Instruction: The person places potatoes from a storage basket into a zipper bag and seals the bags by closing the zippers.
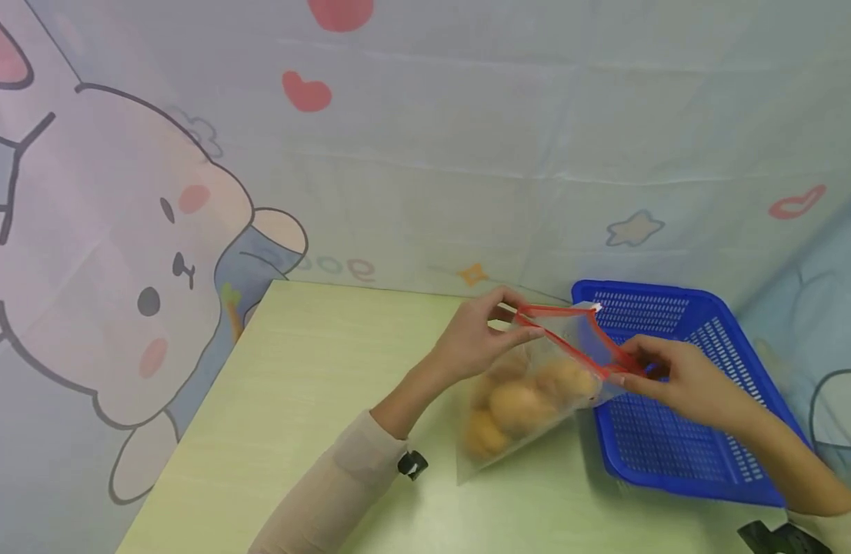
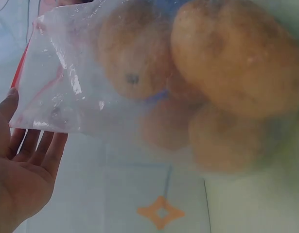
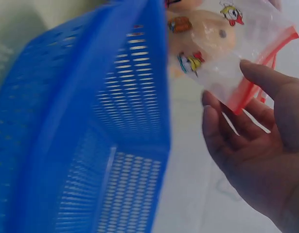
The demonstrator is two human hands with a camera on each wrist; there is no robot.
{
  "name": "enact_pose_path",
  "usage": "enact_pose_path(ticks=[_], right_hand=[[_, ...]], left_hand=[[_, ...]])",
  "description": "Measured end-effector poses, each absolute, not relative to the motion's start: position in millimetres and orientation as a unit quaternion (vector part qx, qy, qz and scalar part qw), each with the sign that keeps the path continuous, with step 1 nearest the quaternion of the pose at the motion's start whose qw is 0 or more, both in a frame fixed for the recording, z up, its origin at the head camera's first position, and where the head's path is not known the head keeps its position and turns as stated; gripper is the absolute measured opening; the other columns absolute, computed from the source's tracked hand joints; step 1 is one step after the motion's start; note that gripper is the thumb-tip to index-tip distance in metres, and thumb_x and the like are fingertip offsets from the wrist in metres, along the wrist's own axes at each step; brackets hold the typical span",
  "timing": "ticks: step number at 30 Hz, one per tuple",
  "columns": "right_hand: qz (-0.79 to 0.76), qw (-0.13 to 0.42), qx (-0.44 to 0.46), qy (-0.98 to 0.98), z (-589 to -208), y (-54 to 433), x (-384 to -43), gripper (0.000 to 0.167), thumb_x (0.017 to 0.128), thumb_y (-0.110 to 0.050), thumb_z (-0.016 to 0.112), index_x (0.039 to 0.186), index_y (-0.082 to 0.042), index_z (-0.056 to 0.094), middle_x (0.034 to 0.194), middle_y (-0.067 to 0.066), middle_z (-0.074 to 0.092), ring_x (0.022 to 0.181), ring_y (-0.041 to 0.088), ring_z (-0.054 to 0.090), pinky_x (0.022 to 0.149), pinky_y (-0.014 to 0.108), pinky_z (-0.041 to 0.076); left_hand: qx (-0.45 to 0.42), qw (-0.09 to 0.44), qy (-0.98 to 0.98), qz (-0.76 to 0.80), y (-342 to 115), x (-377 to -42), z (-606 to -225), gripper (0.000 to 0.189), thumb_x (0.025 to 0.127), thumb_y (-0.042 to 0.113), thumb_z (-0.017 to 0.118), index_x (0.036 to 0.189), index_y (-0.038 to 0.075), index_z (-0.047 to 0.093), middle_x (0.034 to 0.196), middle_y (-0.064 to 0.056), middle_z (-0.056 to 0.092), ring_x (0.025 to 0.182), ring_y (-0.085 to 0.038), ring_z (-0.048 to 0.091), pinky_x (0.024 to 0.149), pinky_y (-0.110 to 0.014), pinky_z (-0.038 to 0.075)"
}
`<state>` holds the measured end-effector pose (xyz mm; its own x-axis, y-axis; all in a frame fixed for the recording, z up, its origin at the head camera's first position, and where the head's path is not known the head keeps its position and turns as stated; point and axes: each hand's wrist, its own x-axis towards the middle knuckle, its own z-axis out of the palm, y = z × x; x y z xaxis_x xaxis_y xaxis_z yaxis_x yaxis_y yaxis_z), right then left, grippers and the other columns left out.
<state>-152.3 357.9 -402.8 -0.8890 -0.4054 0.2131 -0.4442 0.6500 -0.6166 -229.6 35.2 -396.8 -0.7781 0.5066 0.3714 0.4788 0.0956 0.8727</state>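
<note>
A see-through zip bag with a red-edged mouth holds several potatoes. My left hand pinches the left corner of the mouth between thumb and fingers, and my right hand pinches the right corner. Between the hands the red edges stand apart, so the mouth gapes. In the left wrist view, the potatoes show through the film, beyond my left hand. Small printed cartoon figures show on the bag in the right wrist view, where the thumb of my right hand lies at the red edge.
A blue perforated plastic basket stands on the right of the pale green table, right beside the bag and under my right arm. Behind the table hangs a printed cloth with a cartoon animal, hearts and stars.
</note>
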Motion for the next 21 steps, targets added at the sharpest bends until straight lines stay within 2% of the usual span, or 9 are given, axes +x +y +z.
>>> enact_pose_path(ticks=[4, 7, 14, 16, 18, 21], right_hand=[[0.332, 0.100, 0.231, -0.909, -379, 348, -154, 0.022, 0.091, -0.005, 0.084, 0.106, -0.016, 0.073, 0.086, -0.005, 0.067, 0.072, 0.009, 0.067, 0.061, 0.022, 0.057], [0.336, 0.133, 0.234, -0.903, -364, 340, -155, 0.022, 0.090, -0.003, 0.084, 0.105, -0.015, 0.074, 0.083, -0.003, 0.064, 0.069, 0.010, 0.066, 0.061, 0.019, 0.057], [0.317, 0.147, 0.245, -0.904, -362, 315, -159, 0.017, 0.091, -0.009, 0.085, 0.100, -0.017, 0.073, 0.079, -0.007, 0.060, 0.068, 0.008, 0.061, 0.060, 0.020, 0.055], [0.310, 0.157, 0.243, -0.906, -365, 310, -159, 0.017, 0.090, -0.010, 0.086, 0.098, -0.018, 0.073, 0.078, -0.009, 0.059, 0.067, 0.008, 0.060, 0.058, 0.020, 0.053], [0.310, 0.162, 0.239, -0.906, -365, 304, -161, 0.017, 0.090, -0.011, 0.087, 0.097, -0.018, 0.073, 0.077, -0.009, 0.057, 0.066, 0.008, 0.058, 0.057, 0.021, 0.052], [0.324, 0.154, 0.233, -0.904, -365, 299, -164, 0.016, 0.090, -0.012, 0.086, 0.097, -0.016, 0.072, 0.078, -0.006, 0.055, 0.065, 0.009, 0.058, 0.055, 0.022, 0.053]], left_hand=[[0.325, 0.024, 0.722, 0.611, 21, -238, -391, 0.025, 0.095, 0.023, 0.083, 0.114, 0.014, 0.068, 0.117, 0.003, 0.070, 0.103, -0.013, 0.074, 0.084, -0.032, 0.063], [0.323, 0.035, 0.712, 0.623, 9, -244, -387, 0.025, 0.097, 0.024, 0.081, 0.117, 0.014, 0.069, 0.119, 0.001, 0.070, 0.105, -0.015, 0.074, 0.089, -0.035, 0.062], [0.316, 0.058, 0.717, 0.618, -16, -251, -395, 0.023, 0.103, 0.024, 0.074, 0.122, 0.015, 0.067, 0.125, 0.000, 0.067, 0.108, -0.019, 0.073, 0.094, -0.046, 0.060], [0.307, 0.057, 0.722, 0.617, -19, -250, -399, 0.030, 0.104, 0.026, 0.072, 0.130, 0.013, 0.064, 0.130, -0.001, 0.065, 0.113, -0.019, 0.071, 0.096, -0.045, 0.059], [0.280, 0.031, 0.728, 0.625, -21, -245, -400, 0.038, 0.105, 0.025, 0.072, 0.137, 0.010, 0.058, 0.134, -0.003, 0.061, 0.122, -0.021, 0.067, 0.099, -0.043, 0.059], [0.234, -0.071, 0.748, 0.617, -17, -229, -401, 0.040, 0.104, 0.020, 0.069, 0.137, 0.006, 0.052, 0.135, -0.004, 0.055, 0.127, -0.021, 0.060, 0.101, -0.038, 0.058]])
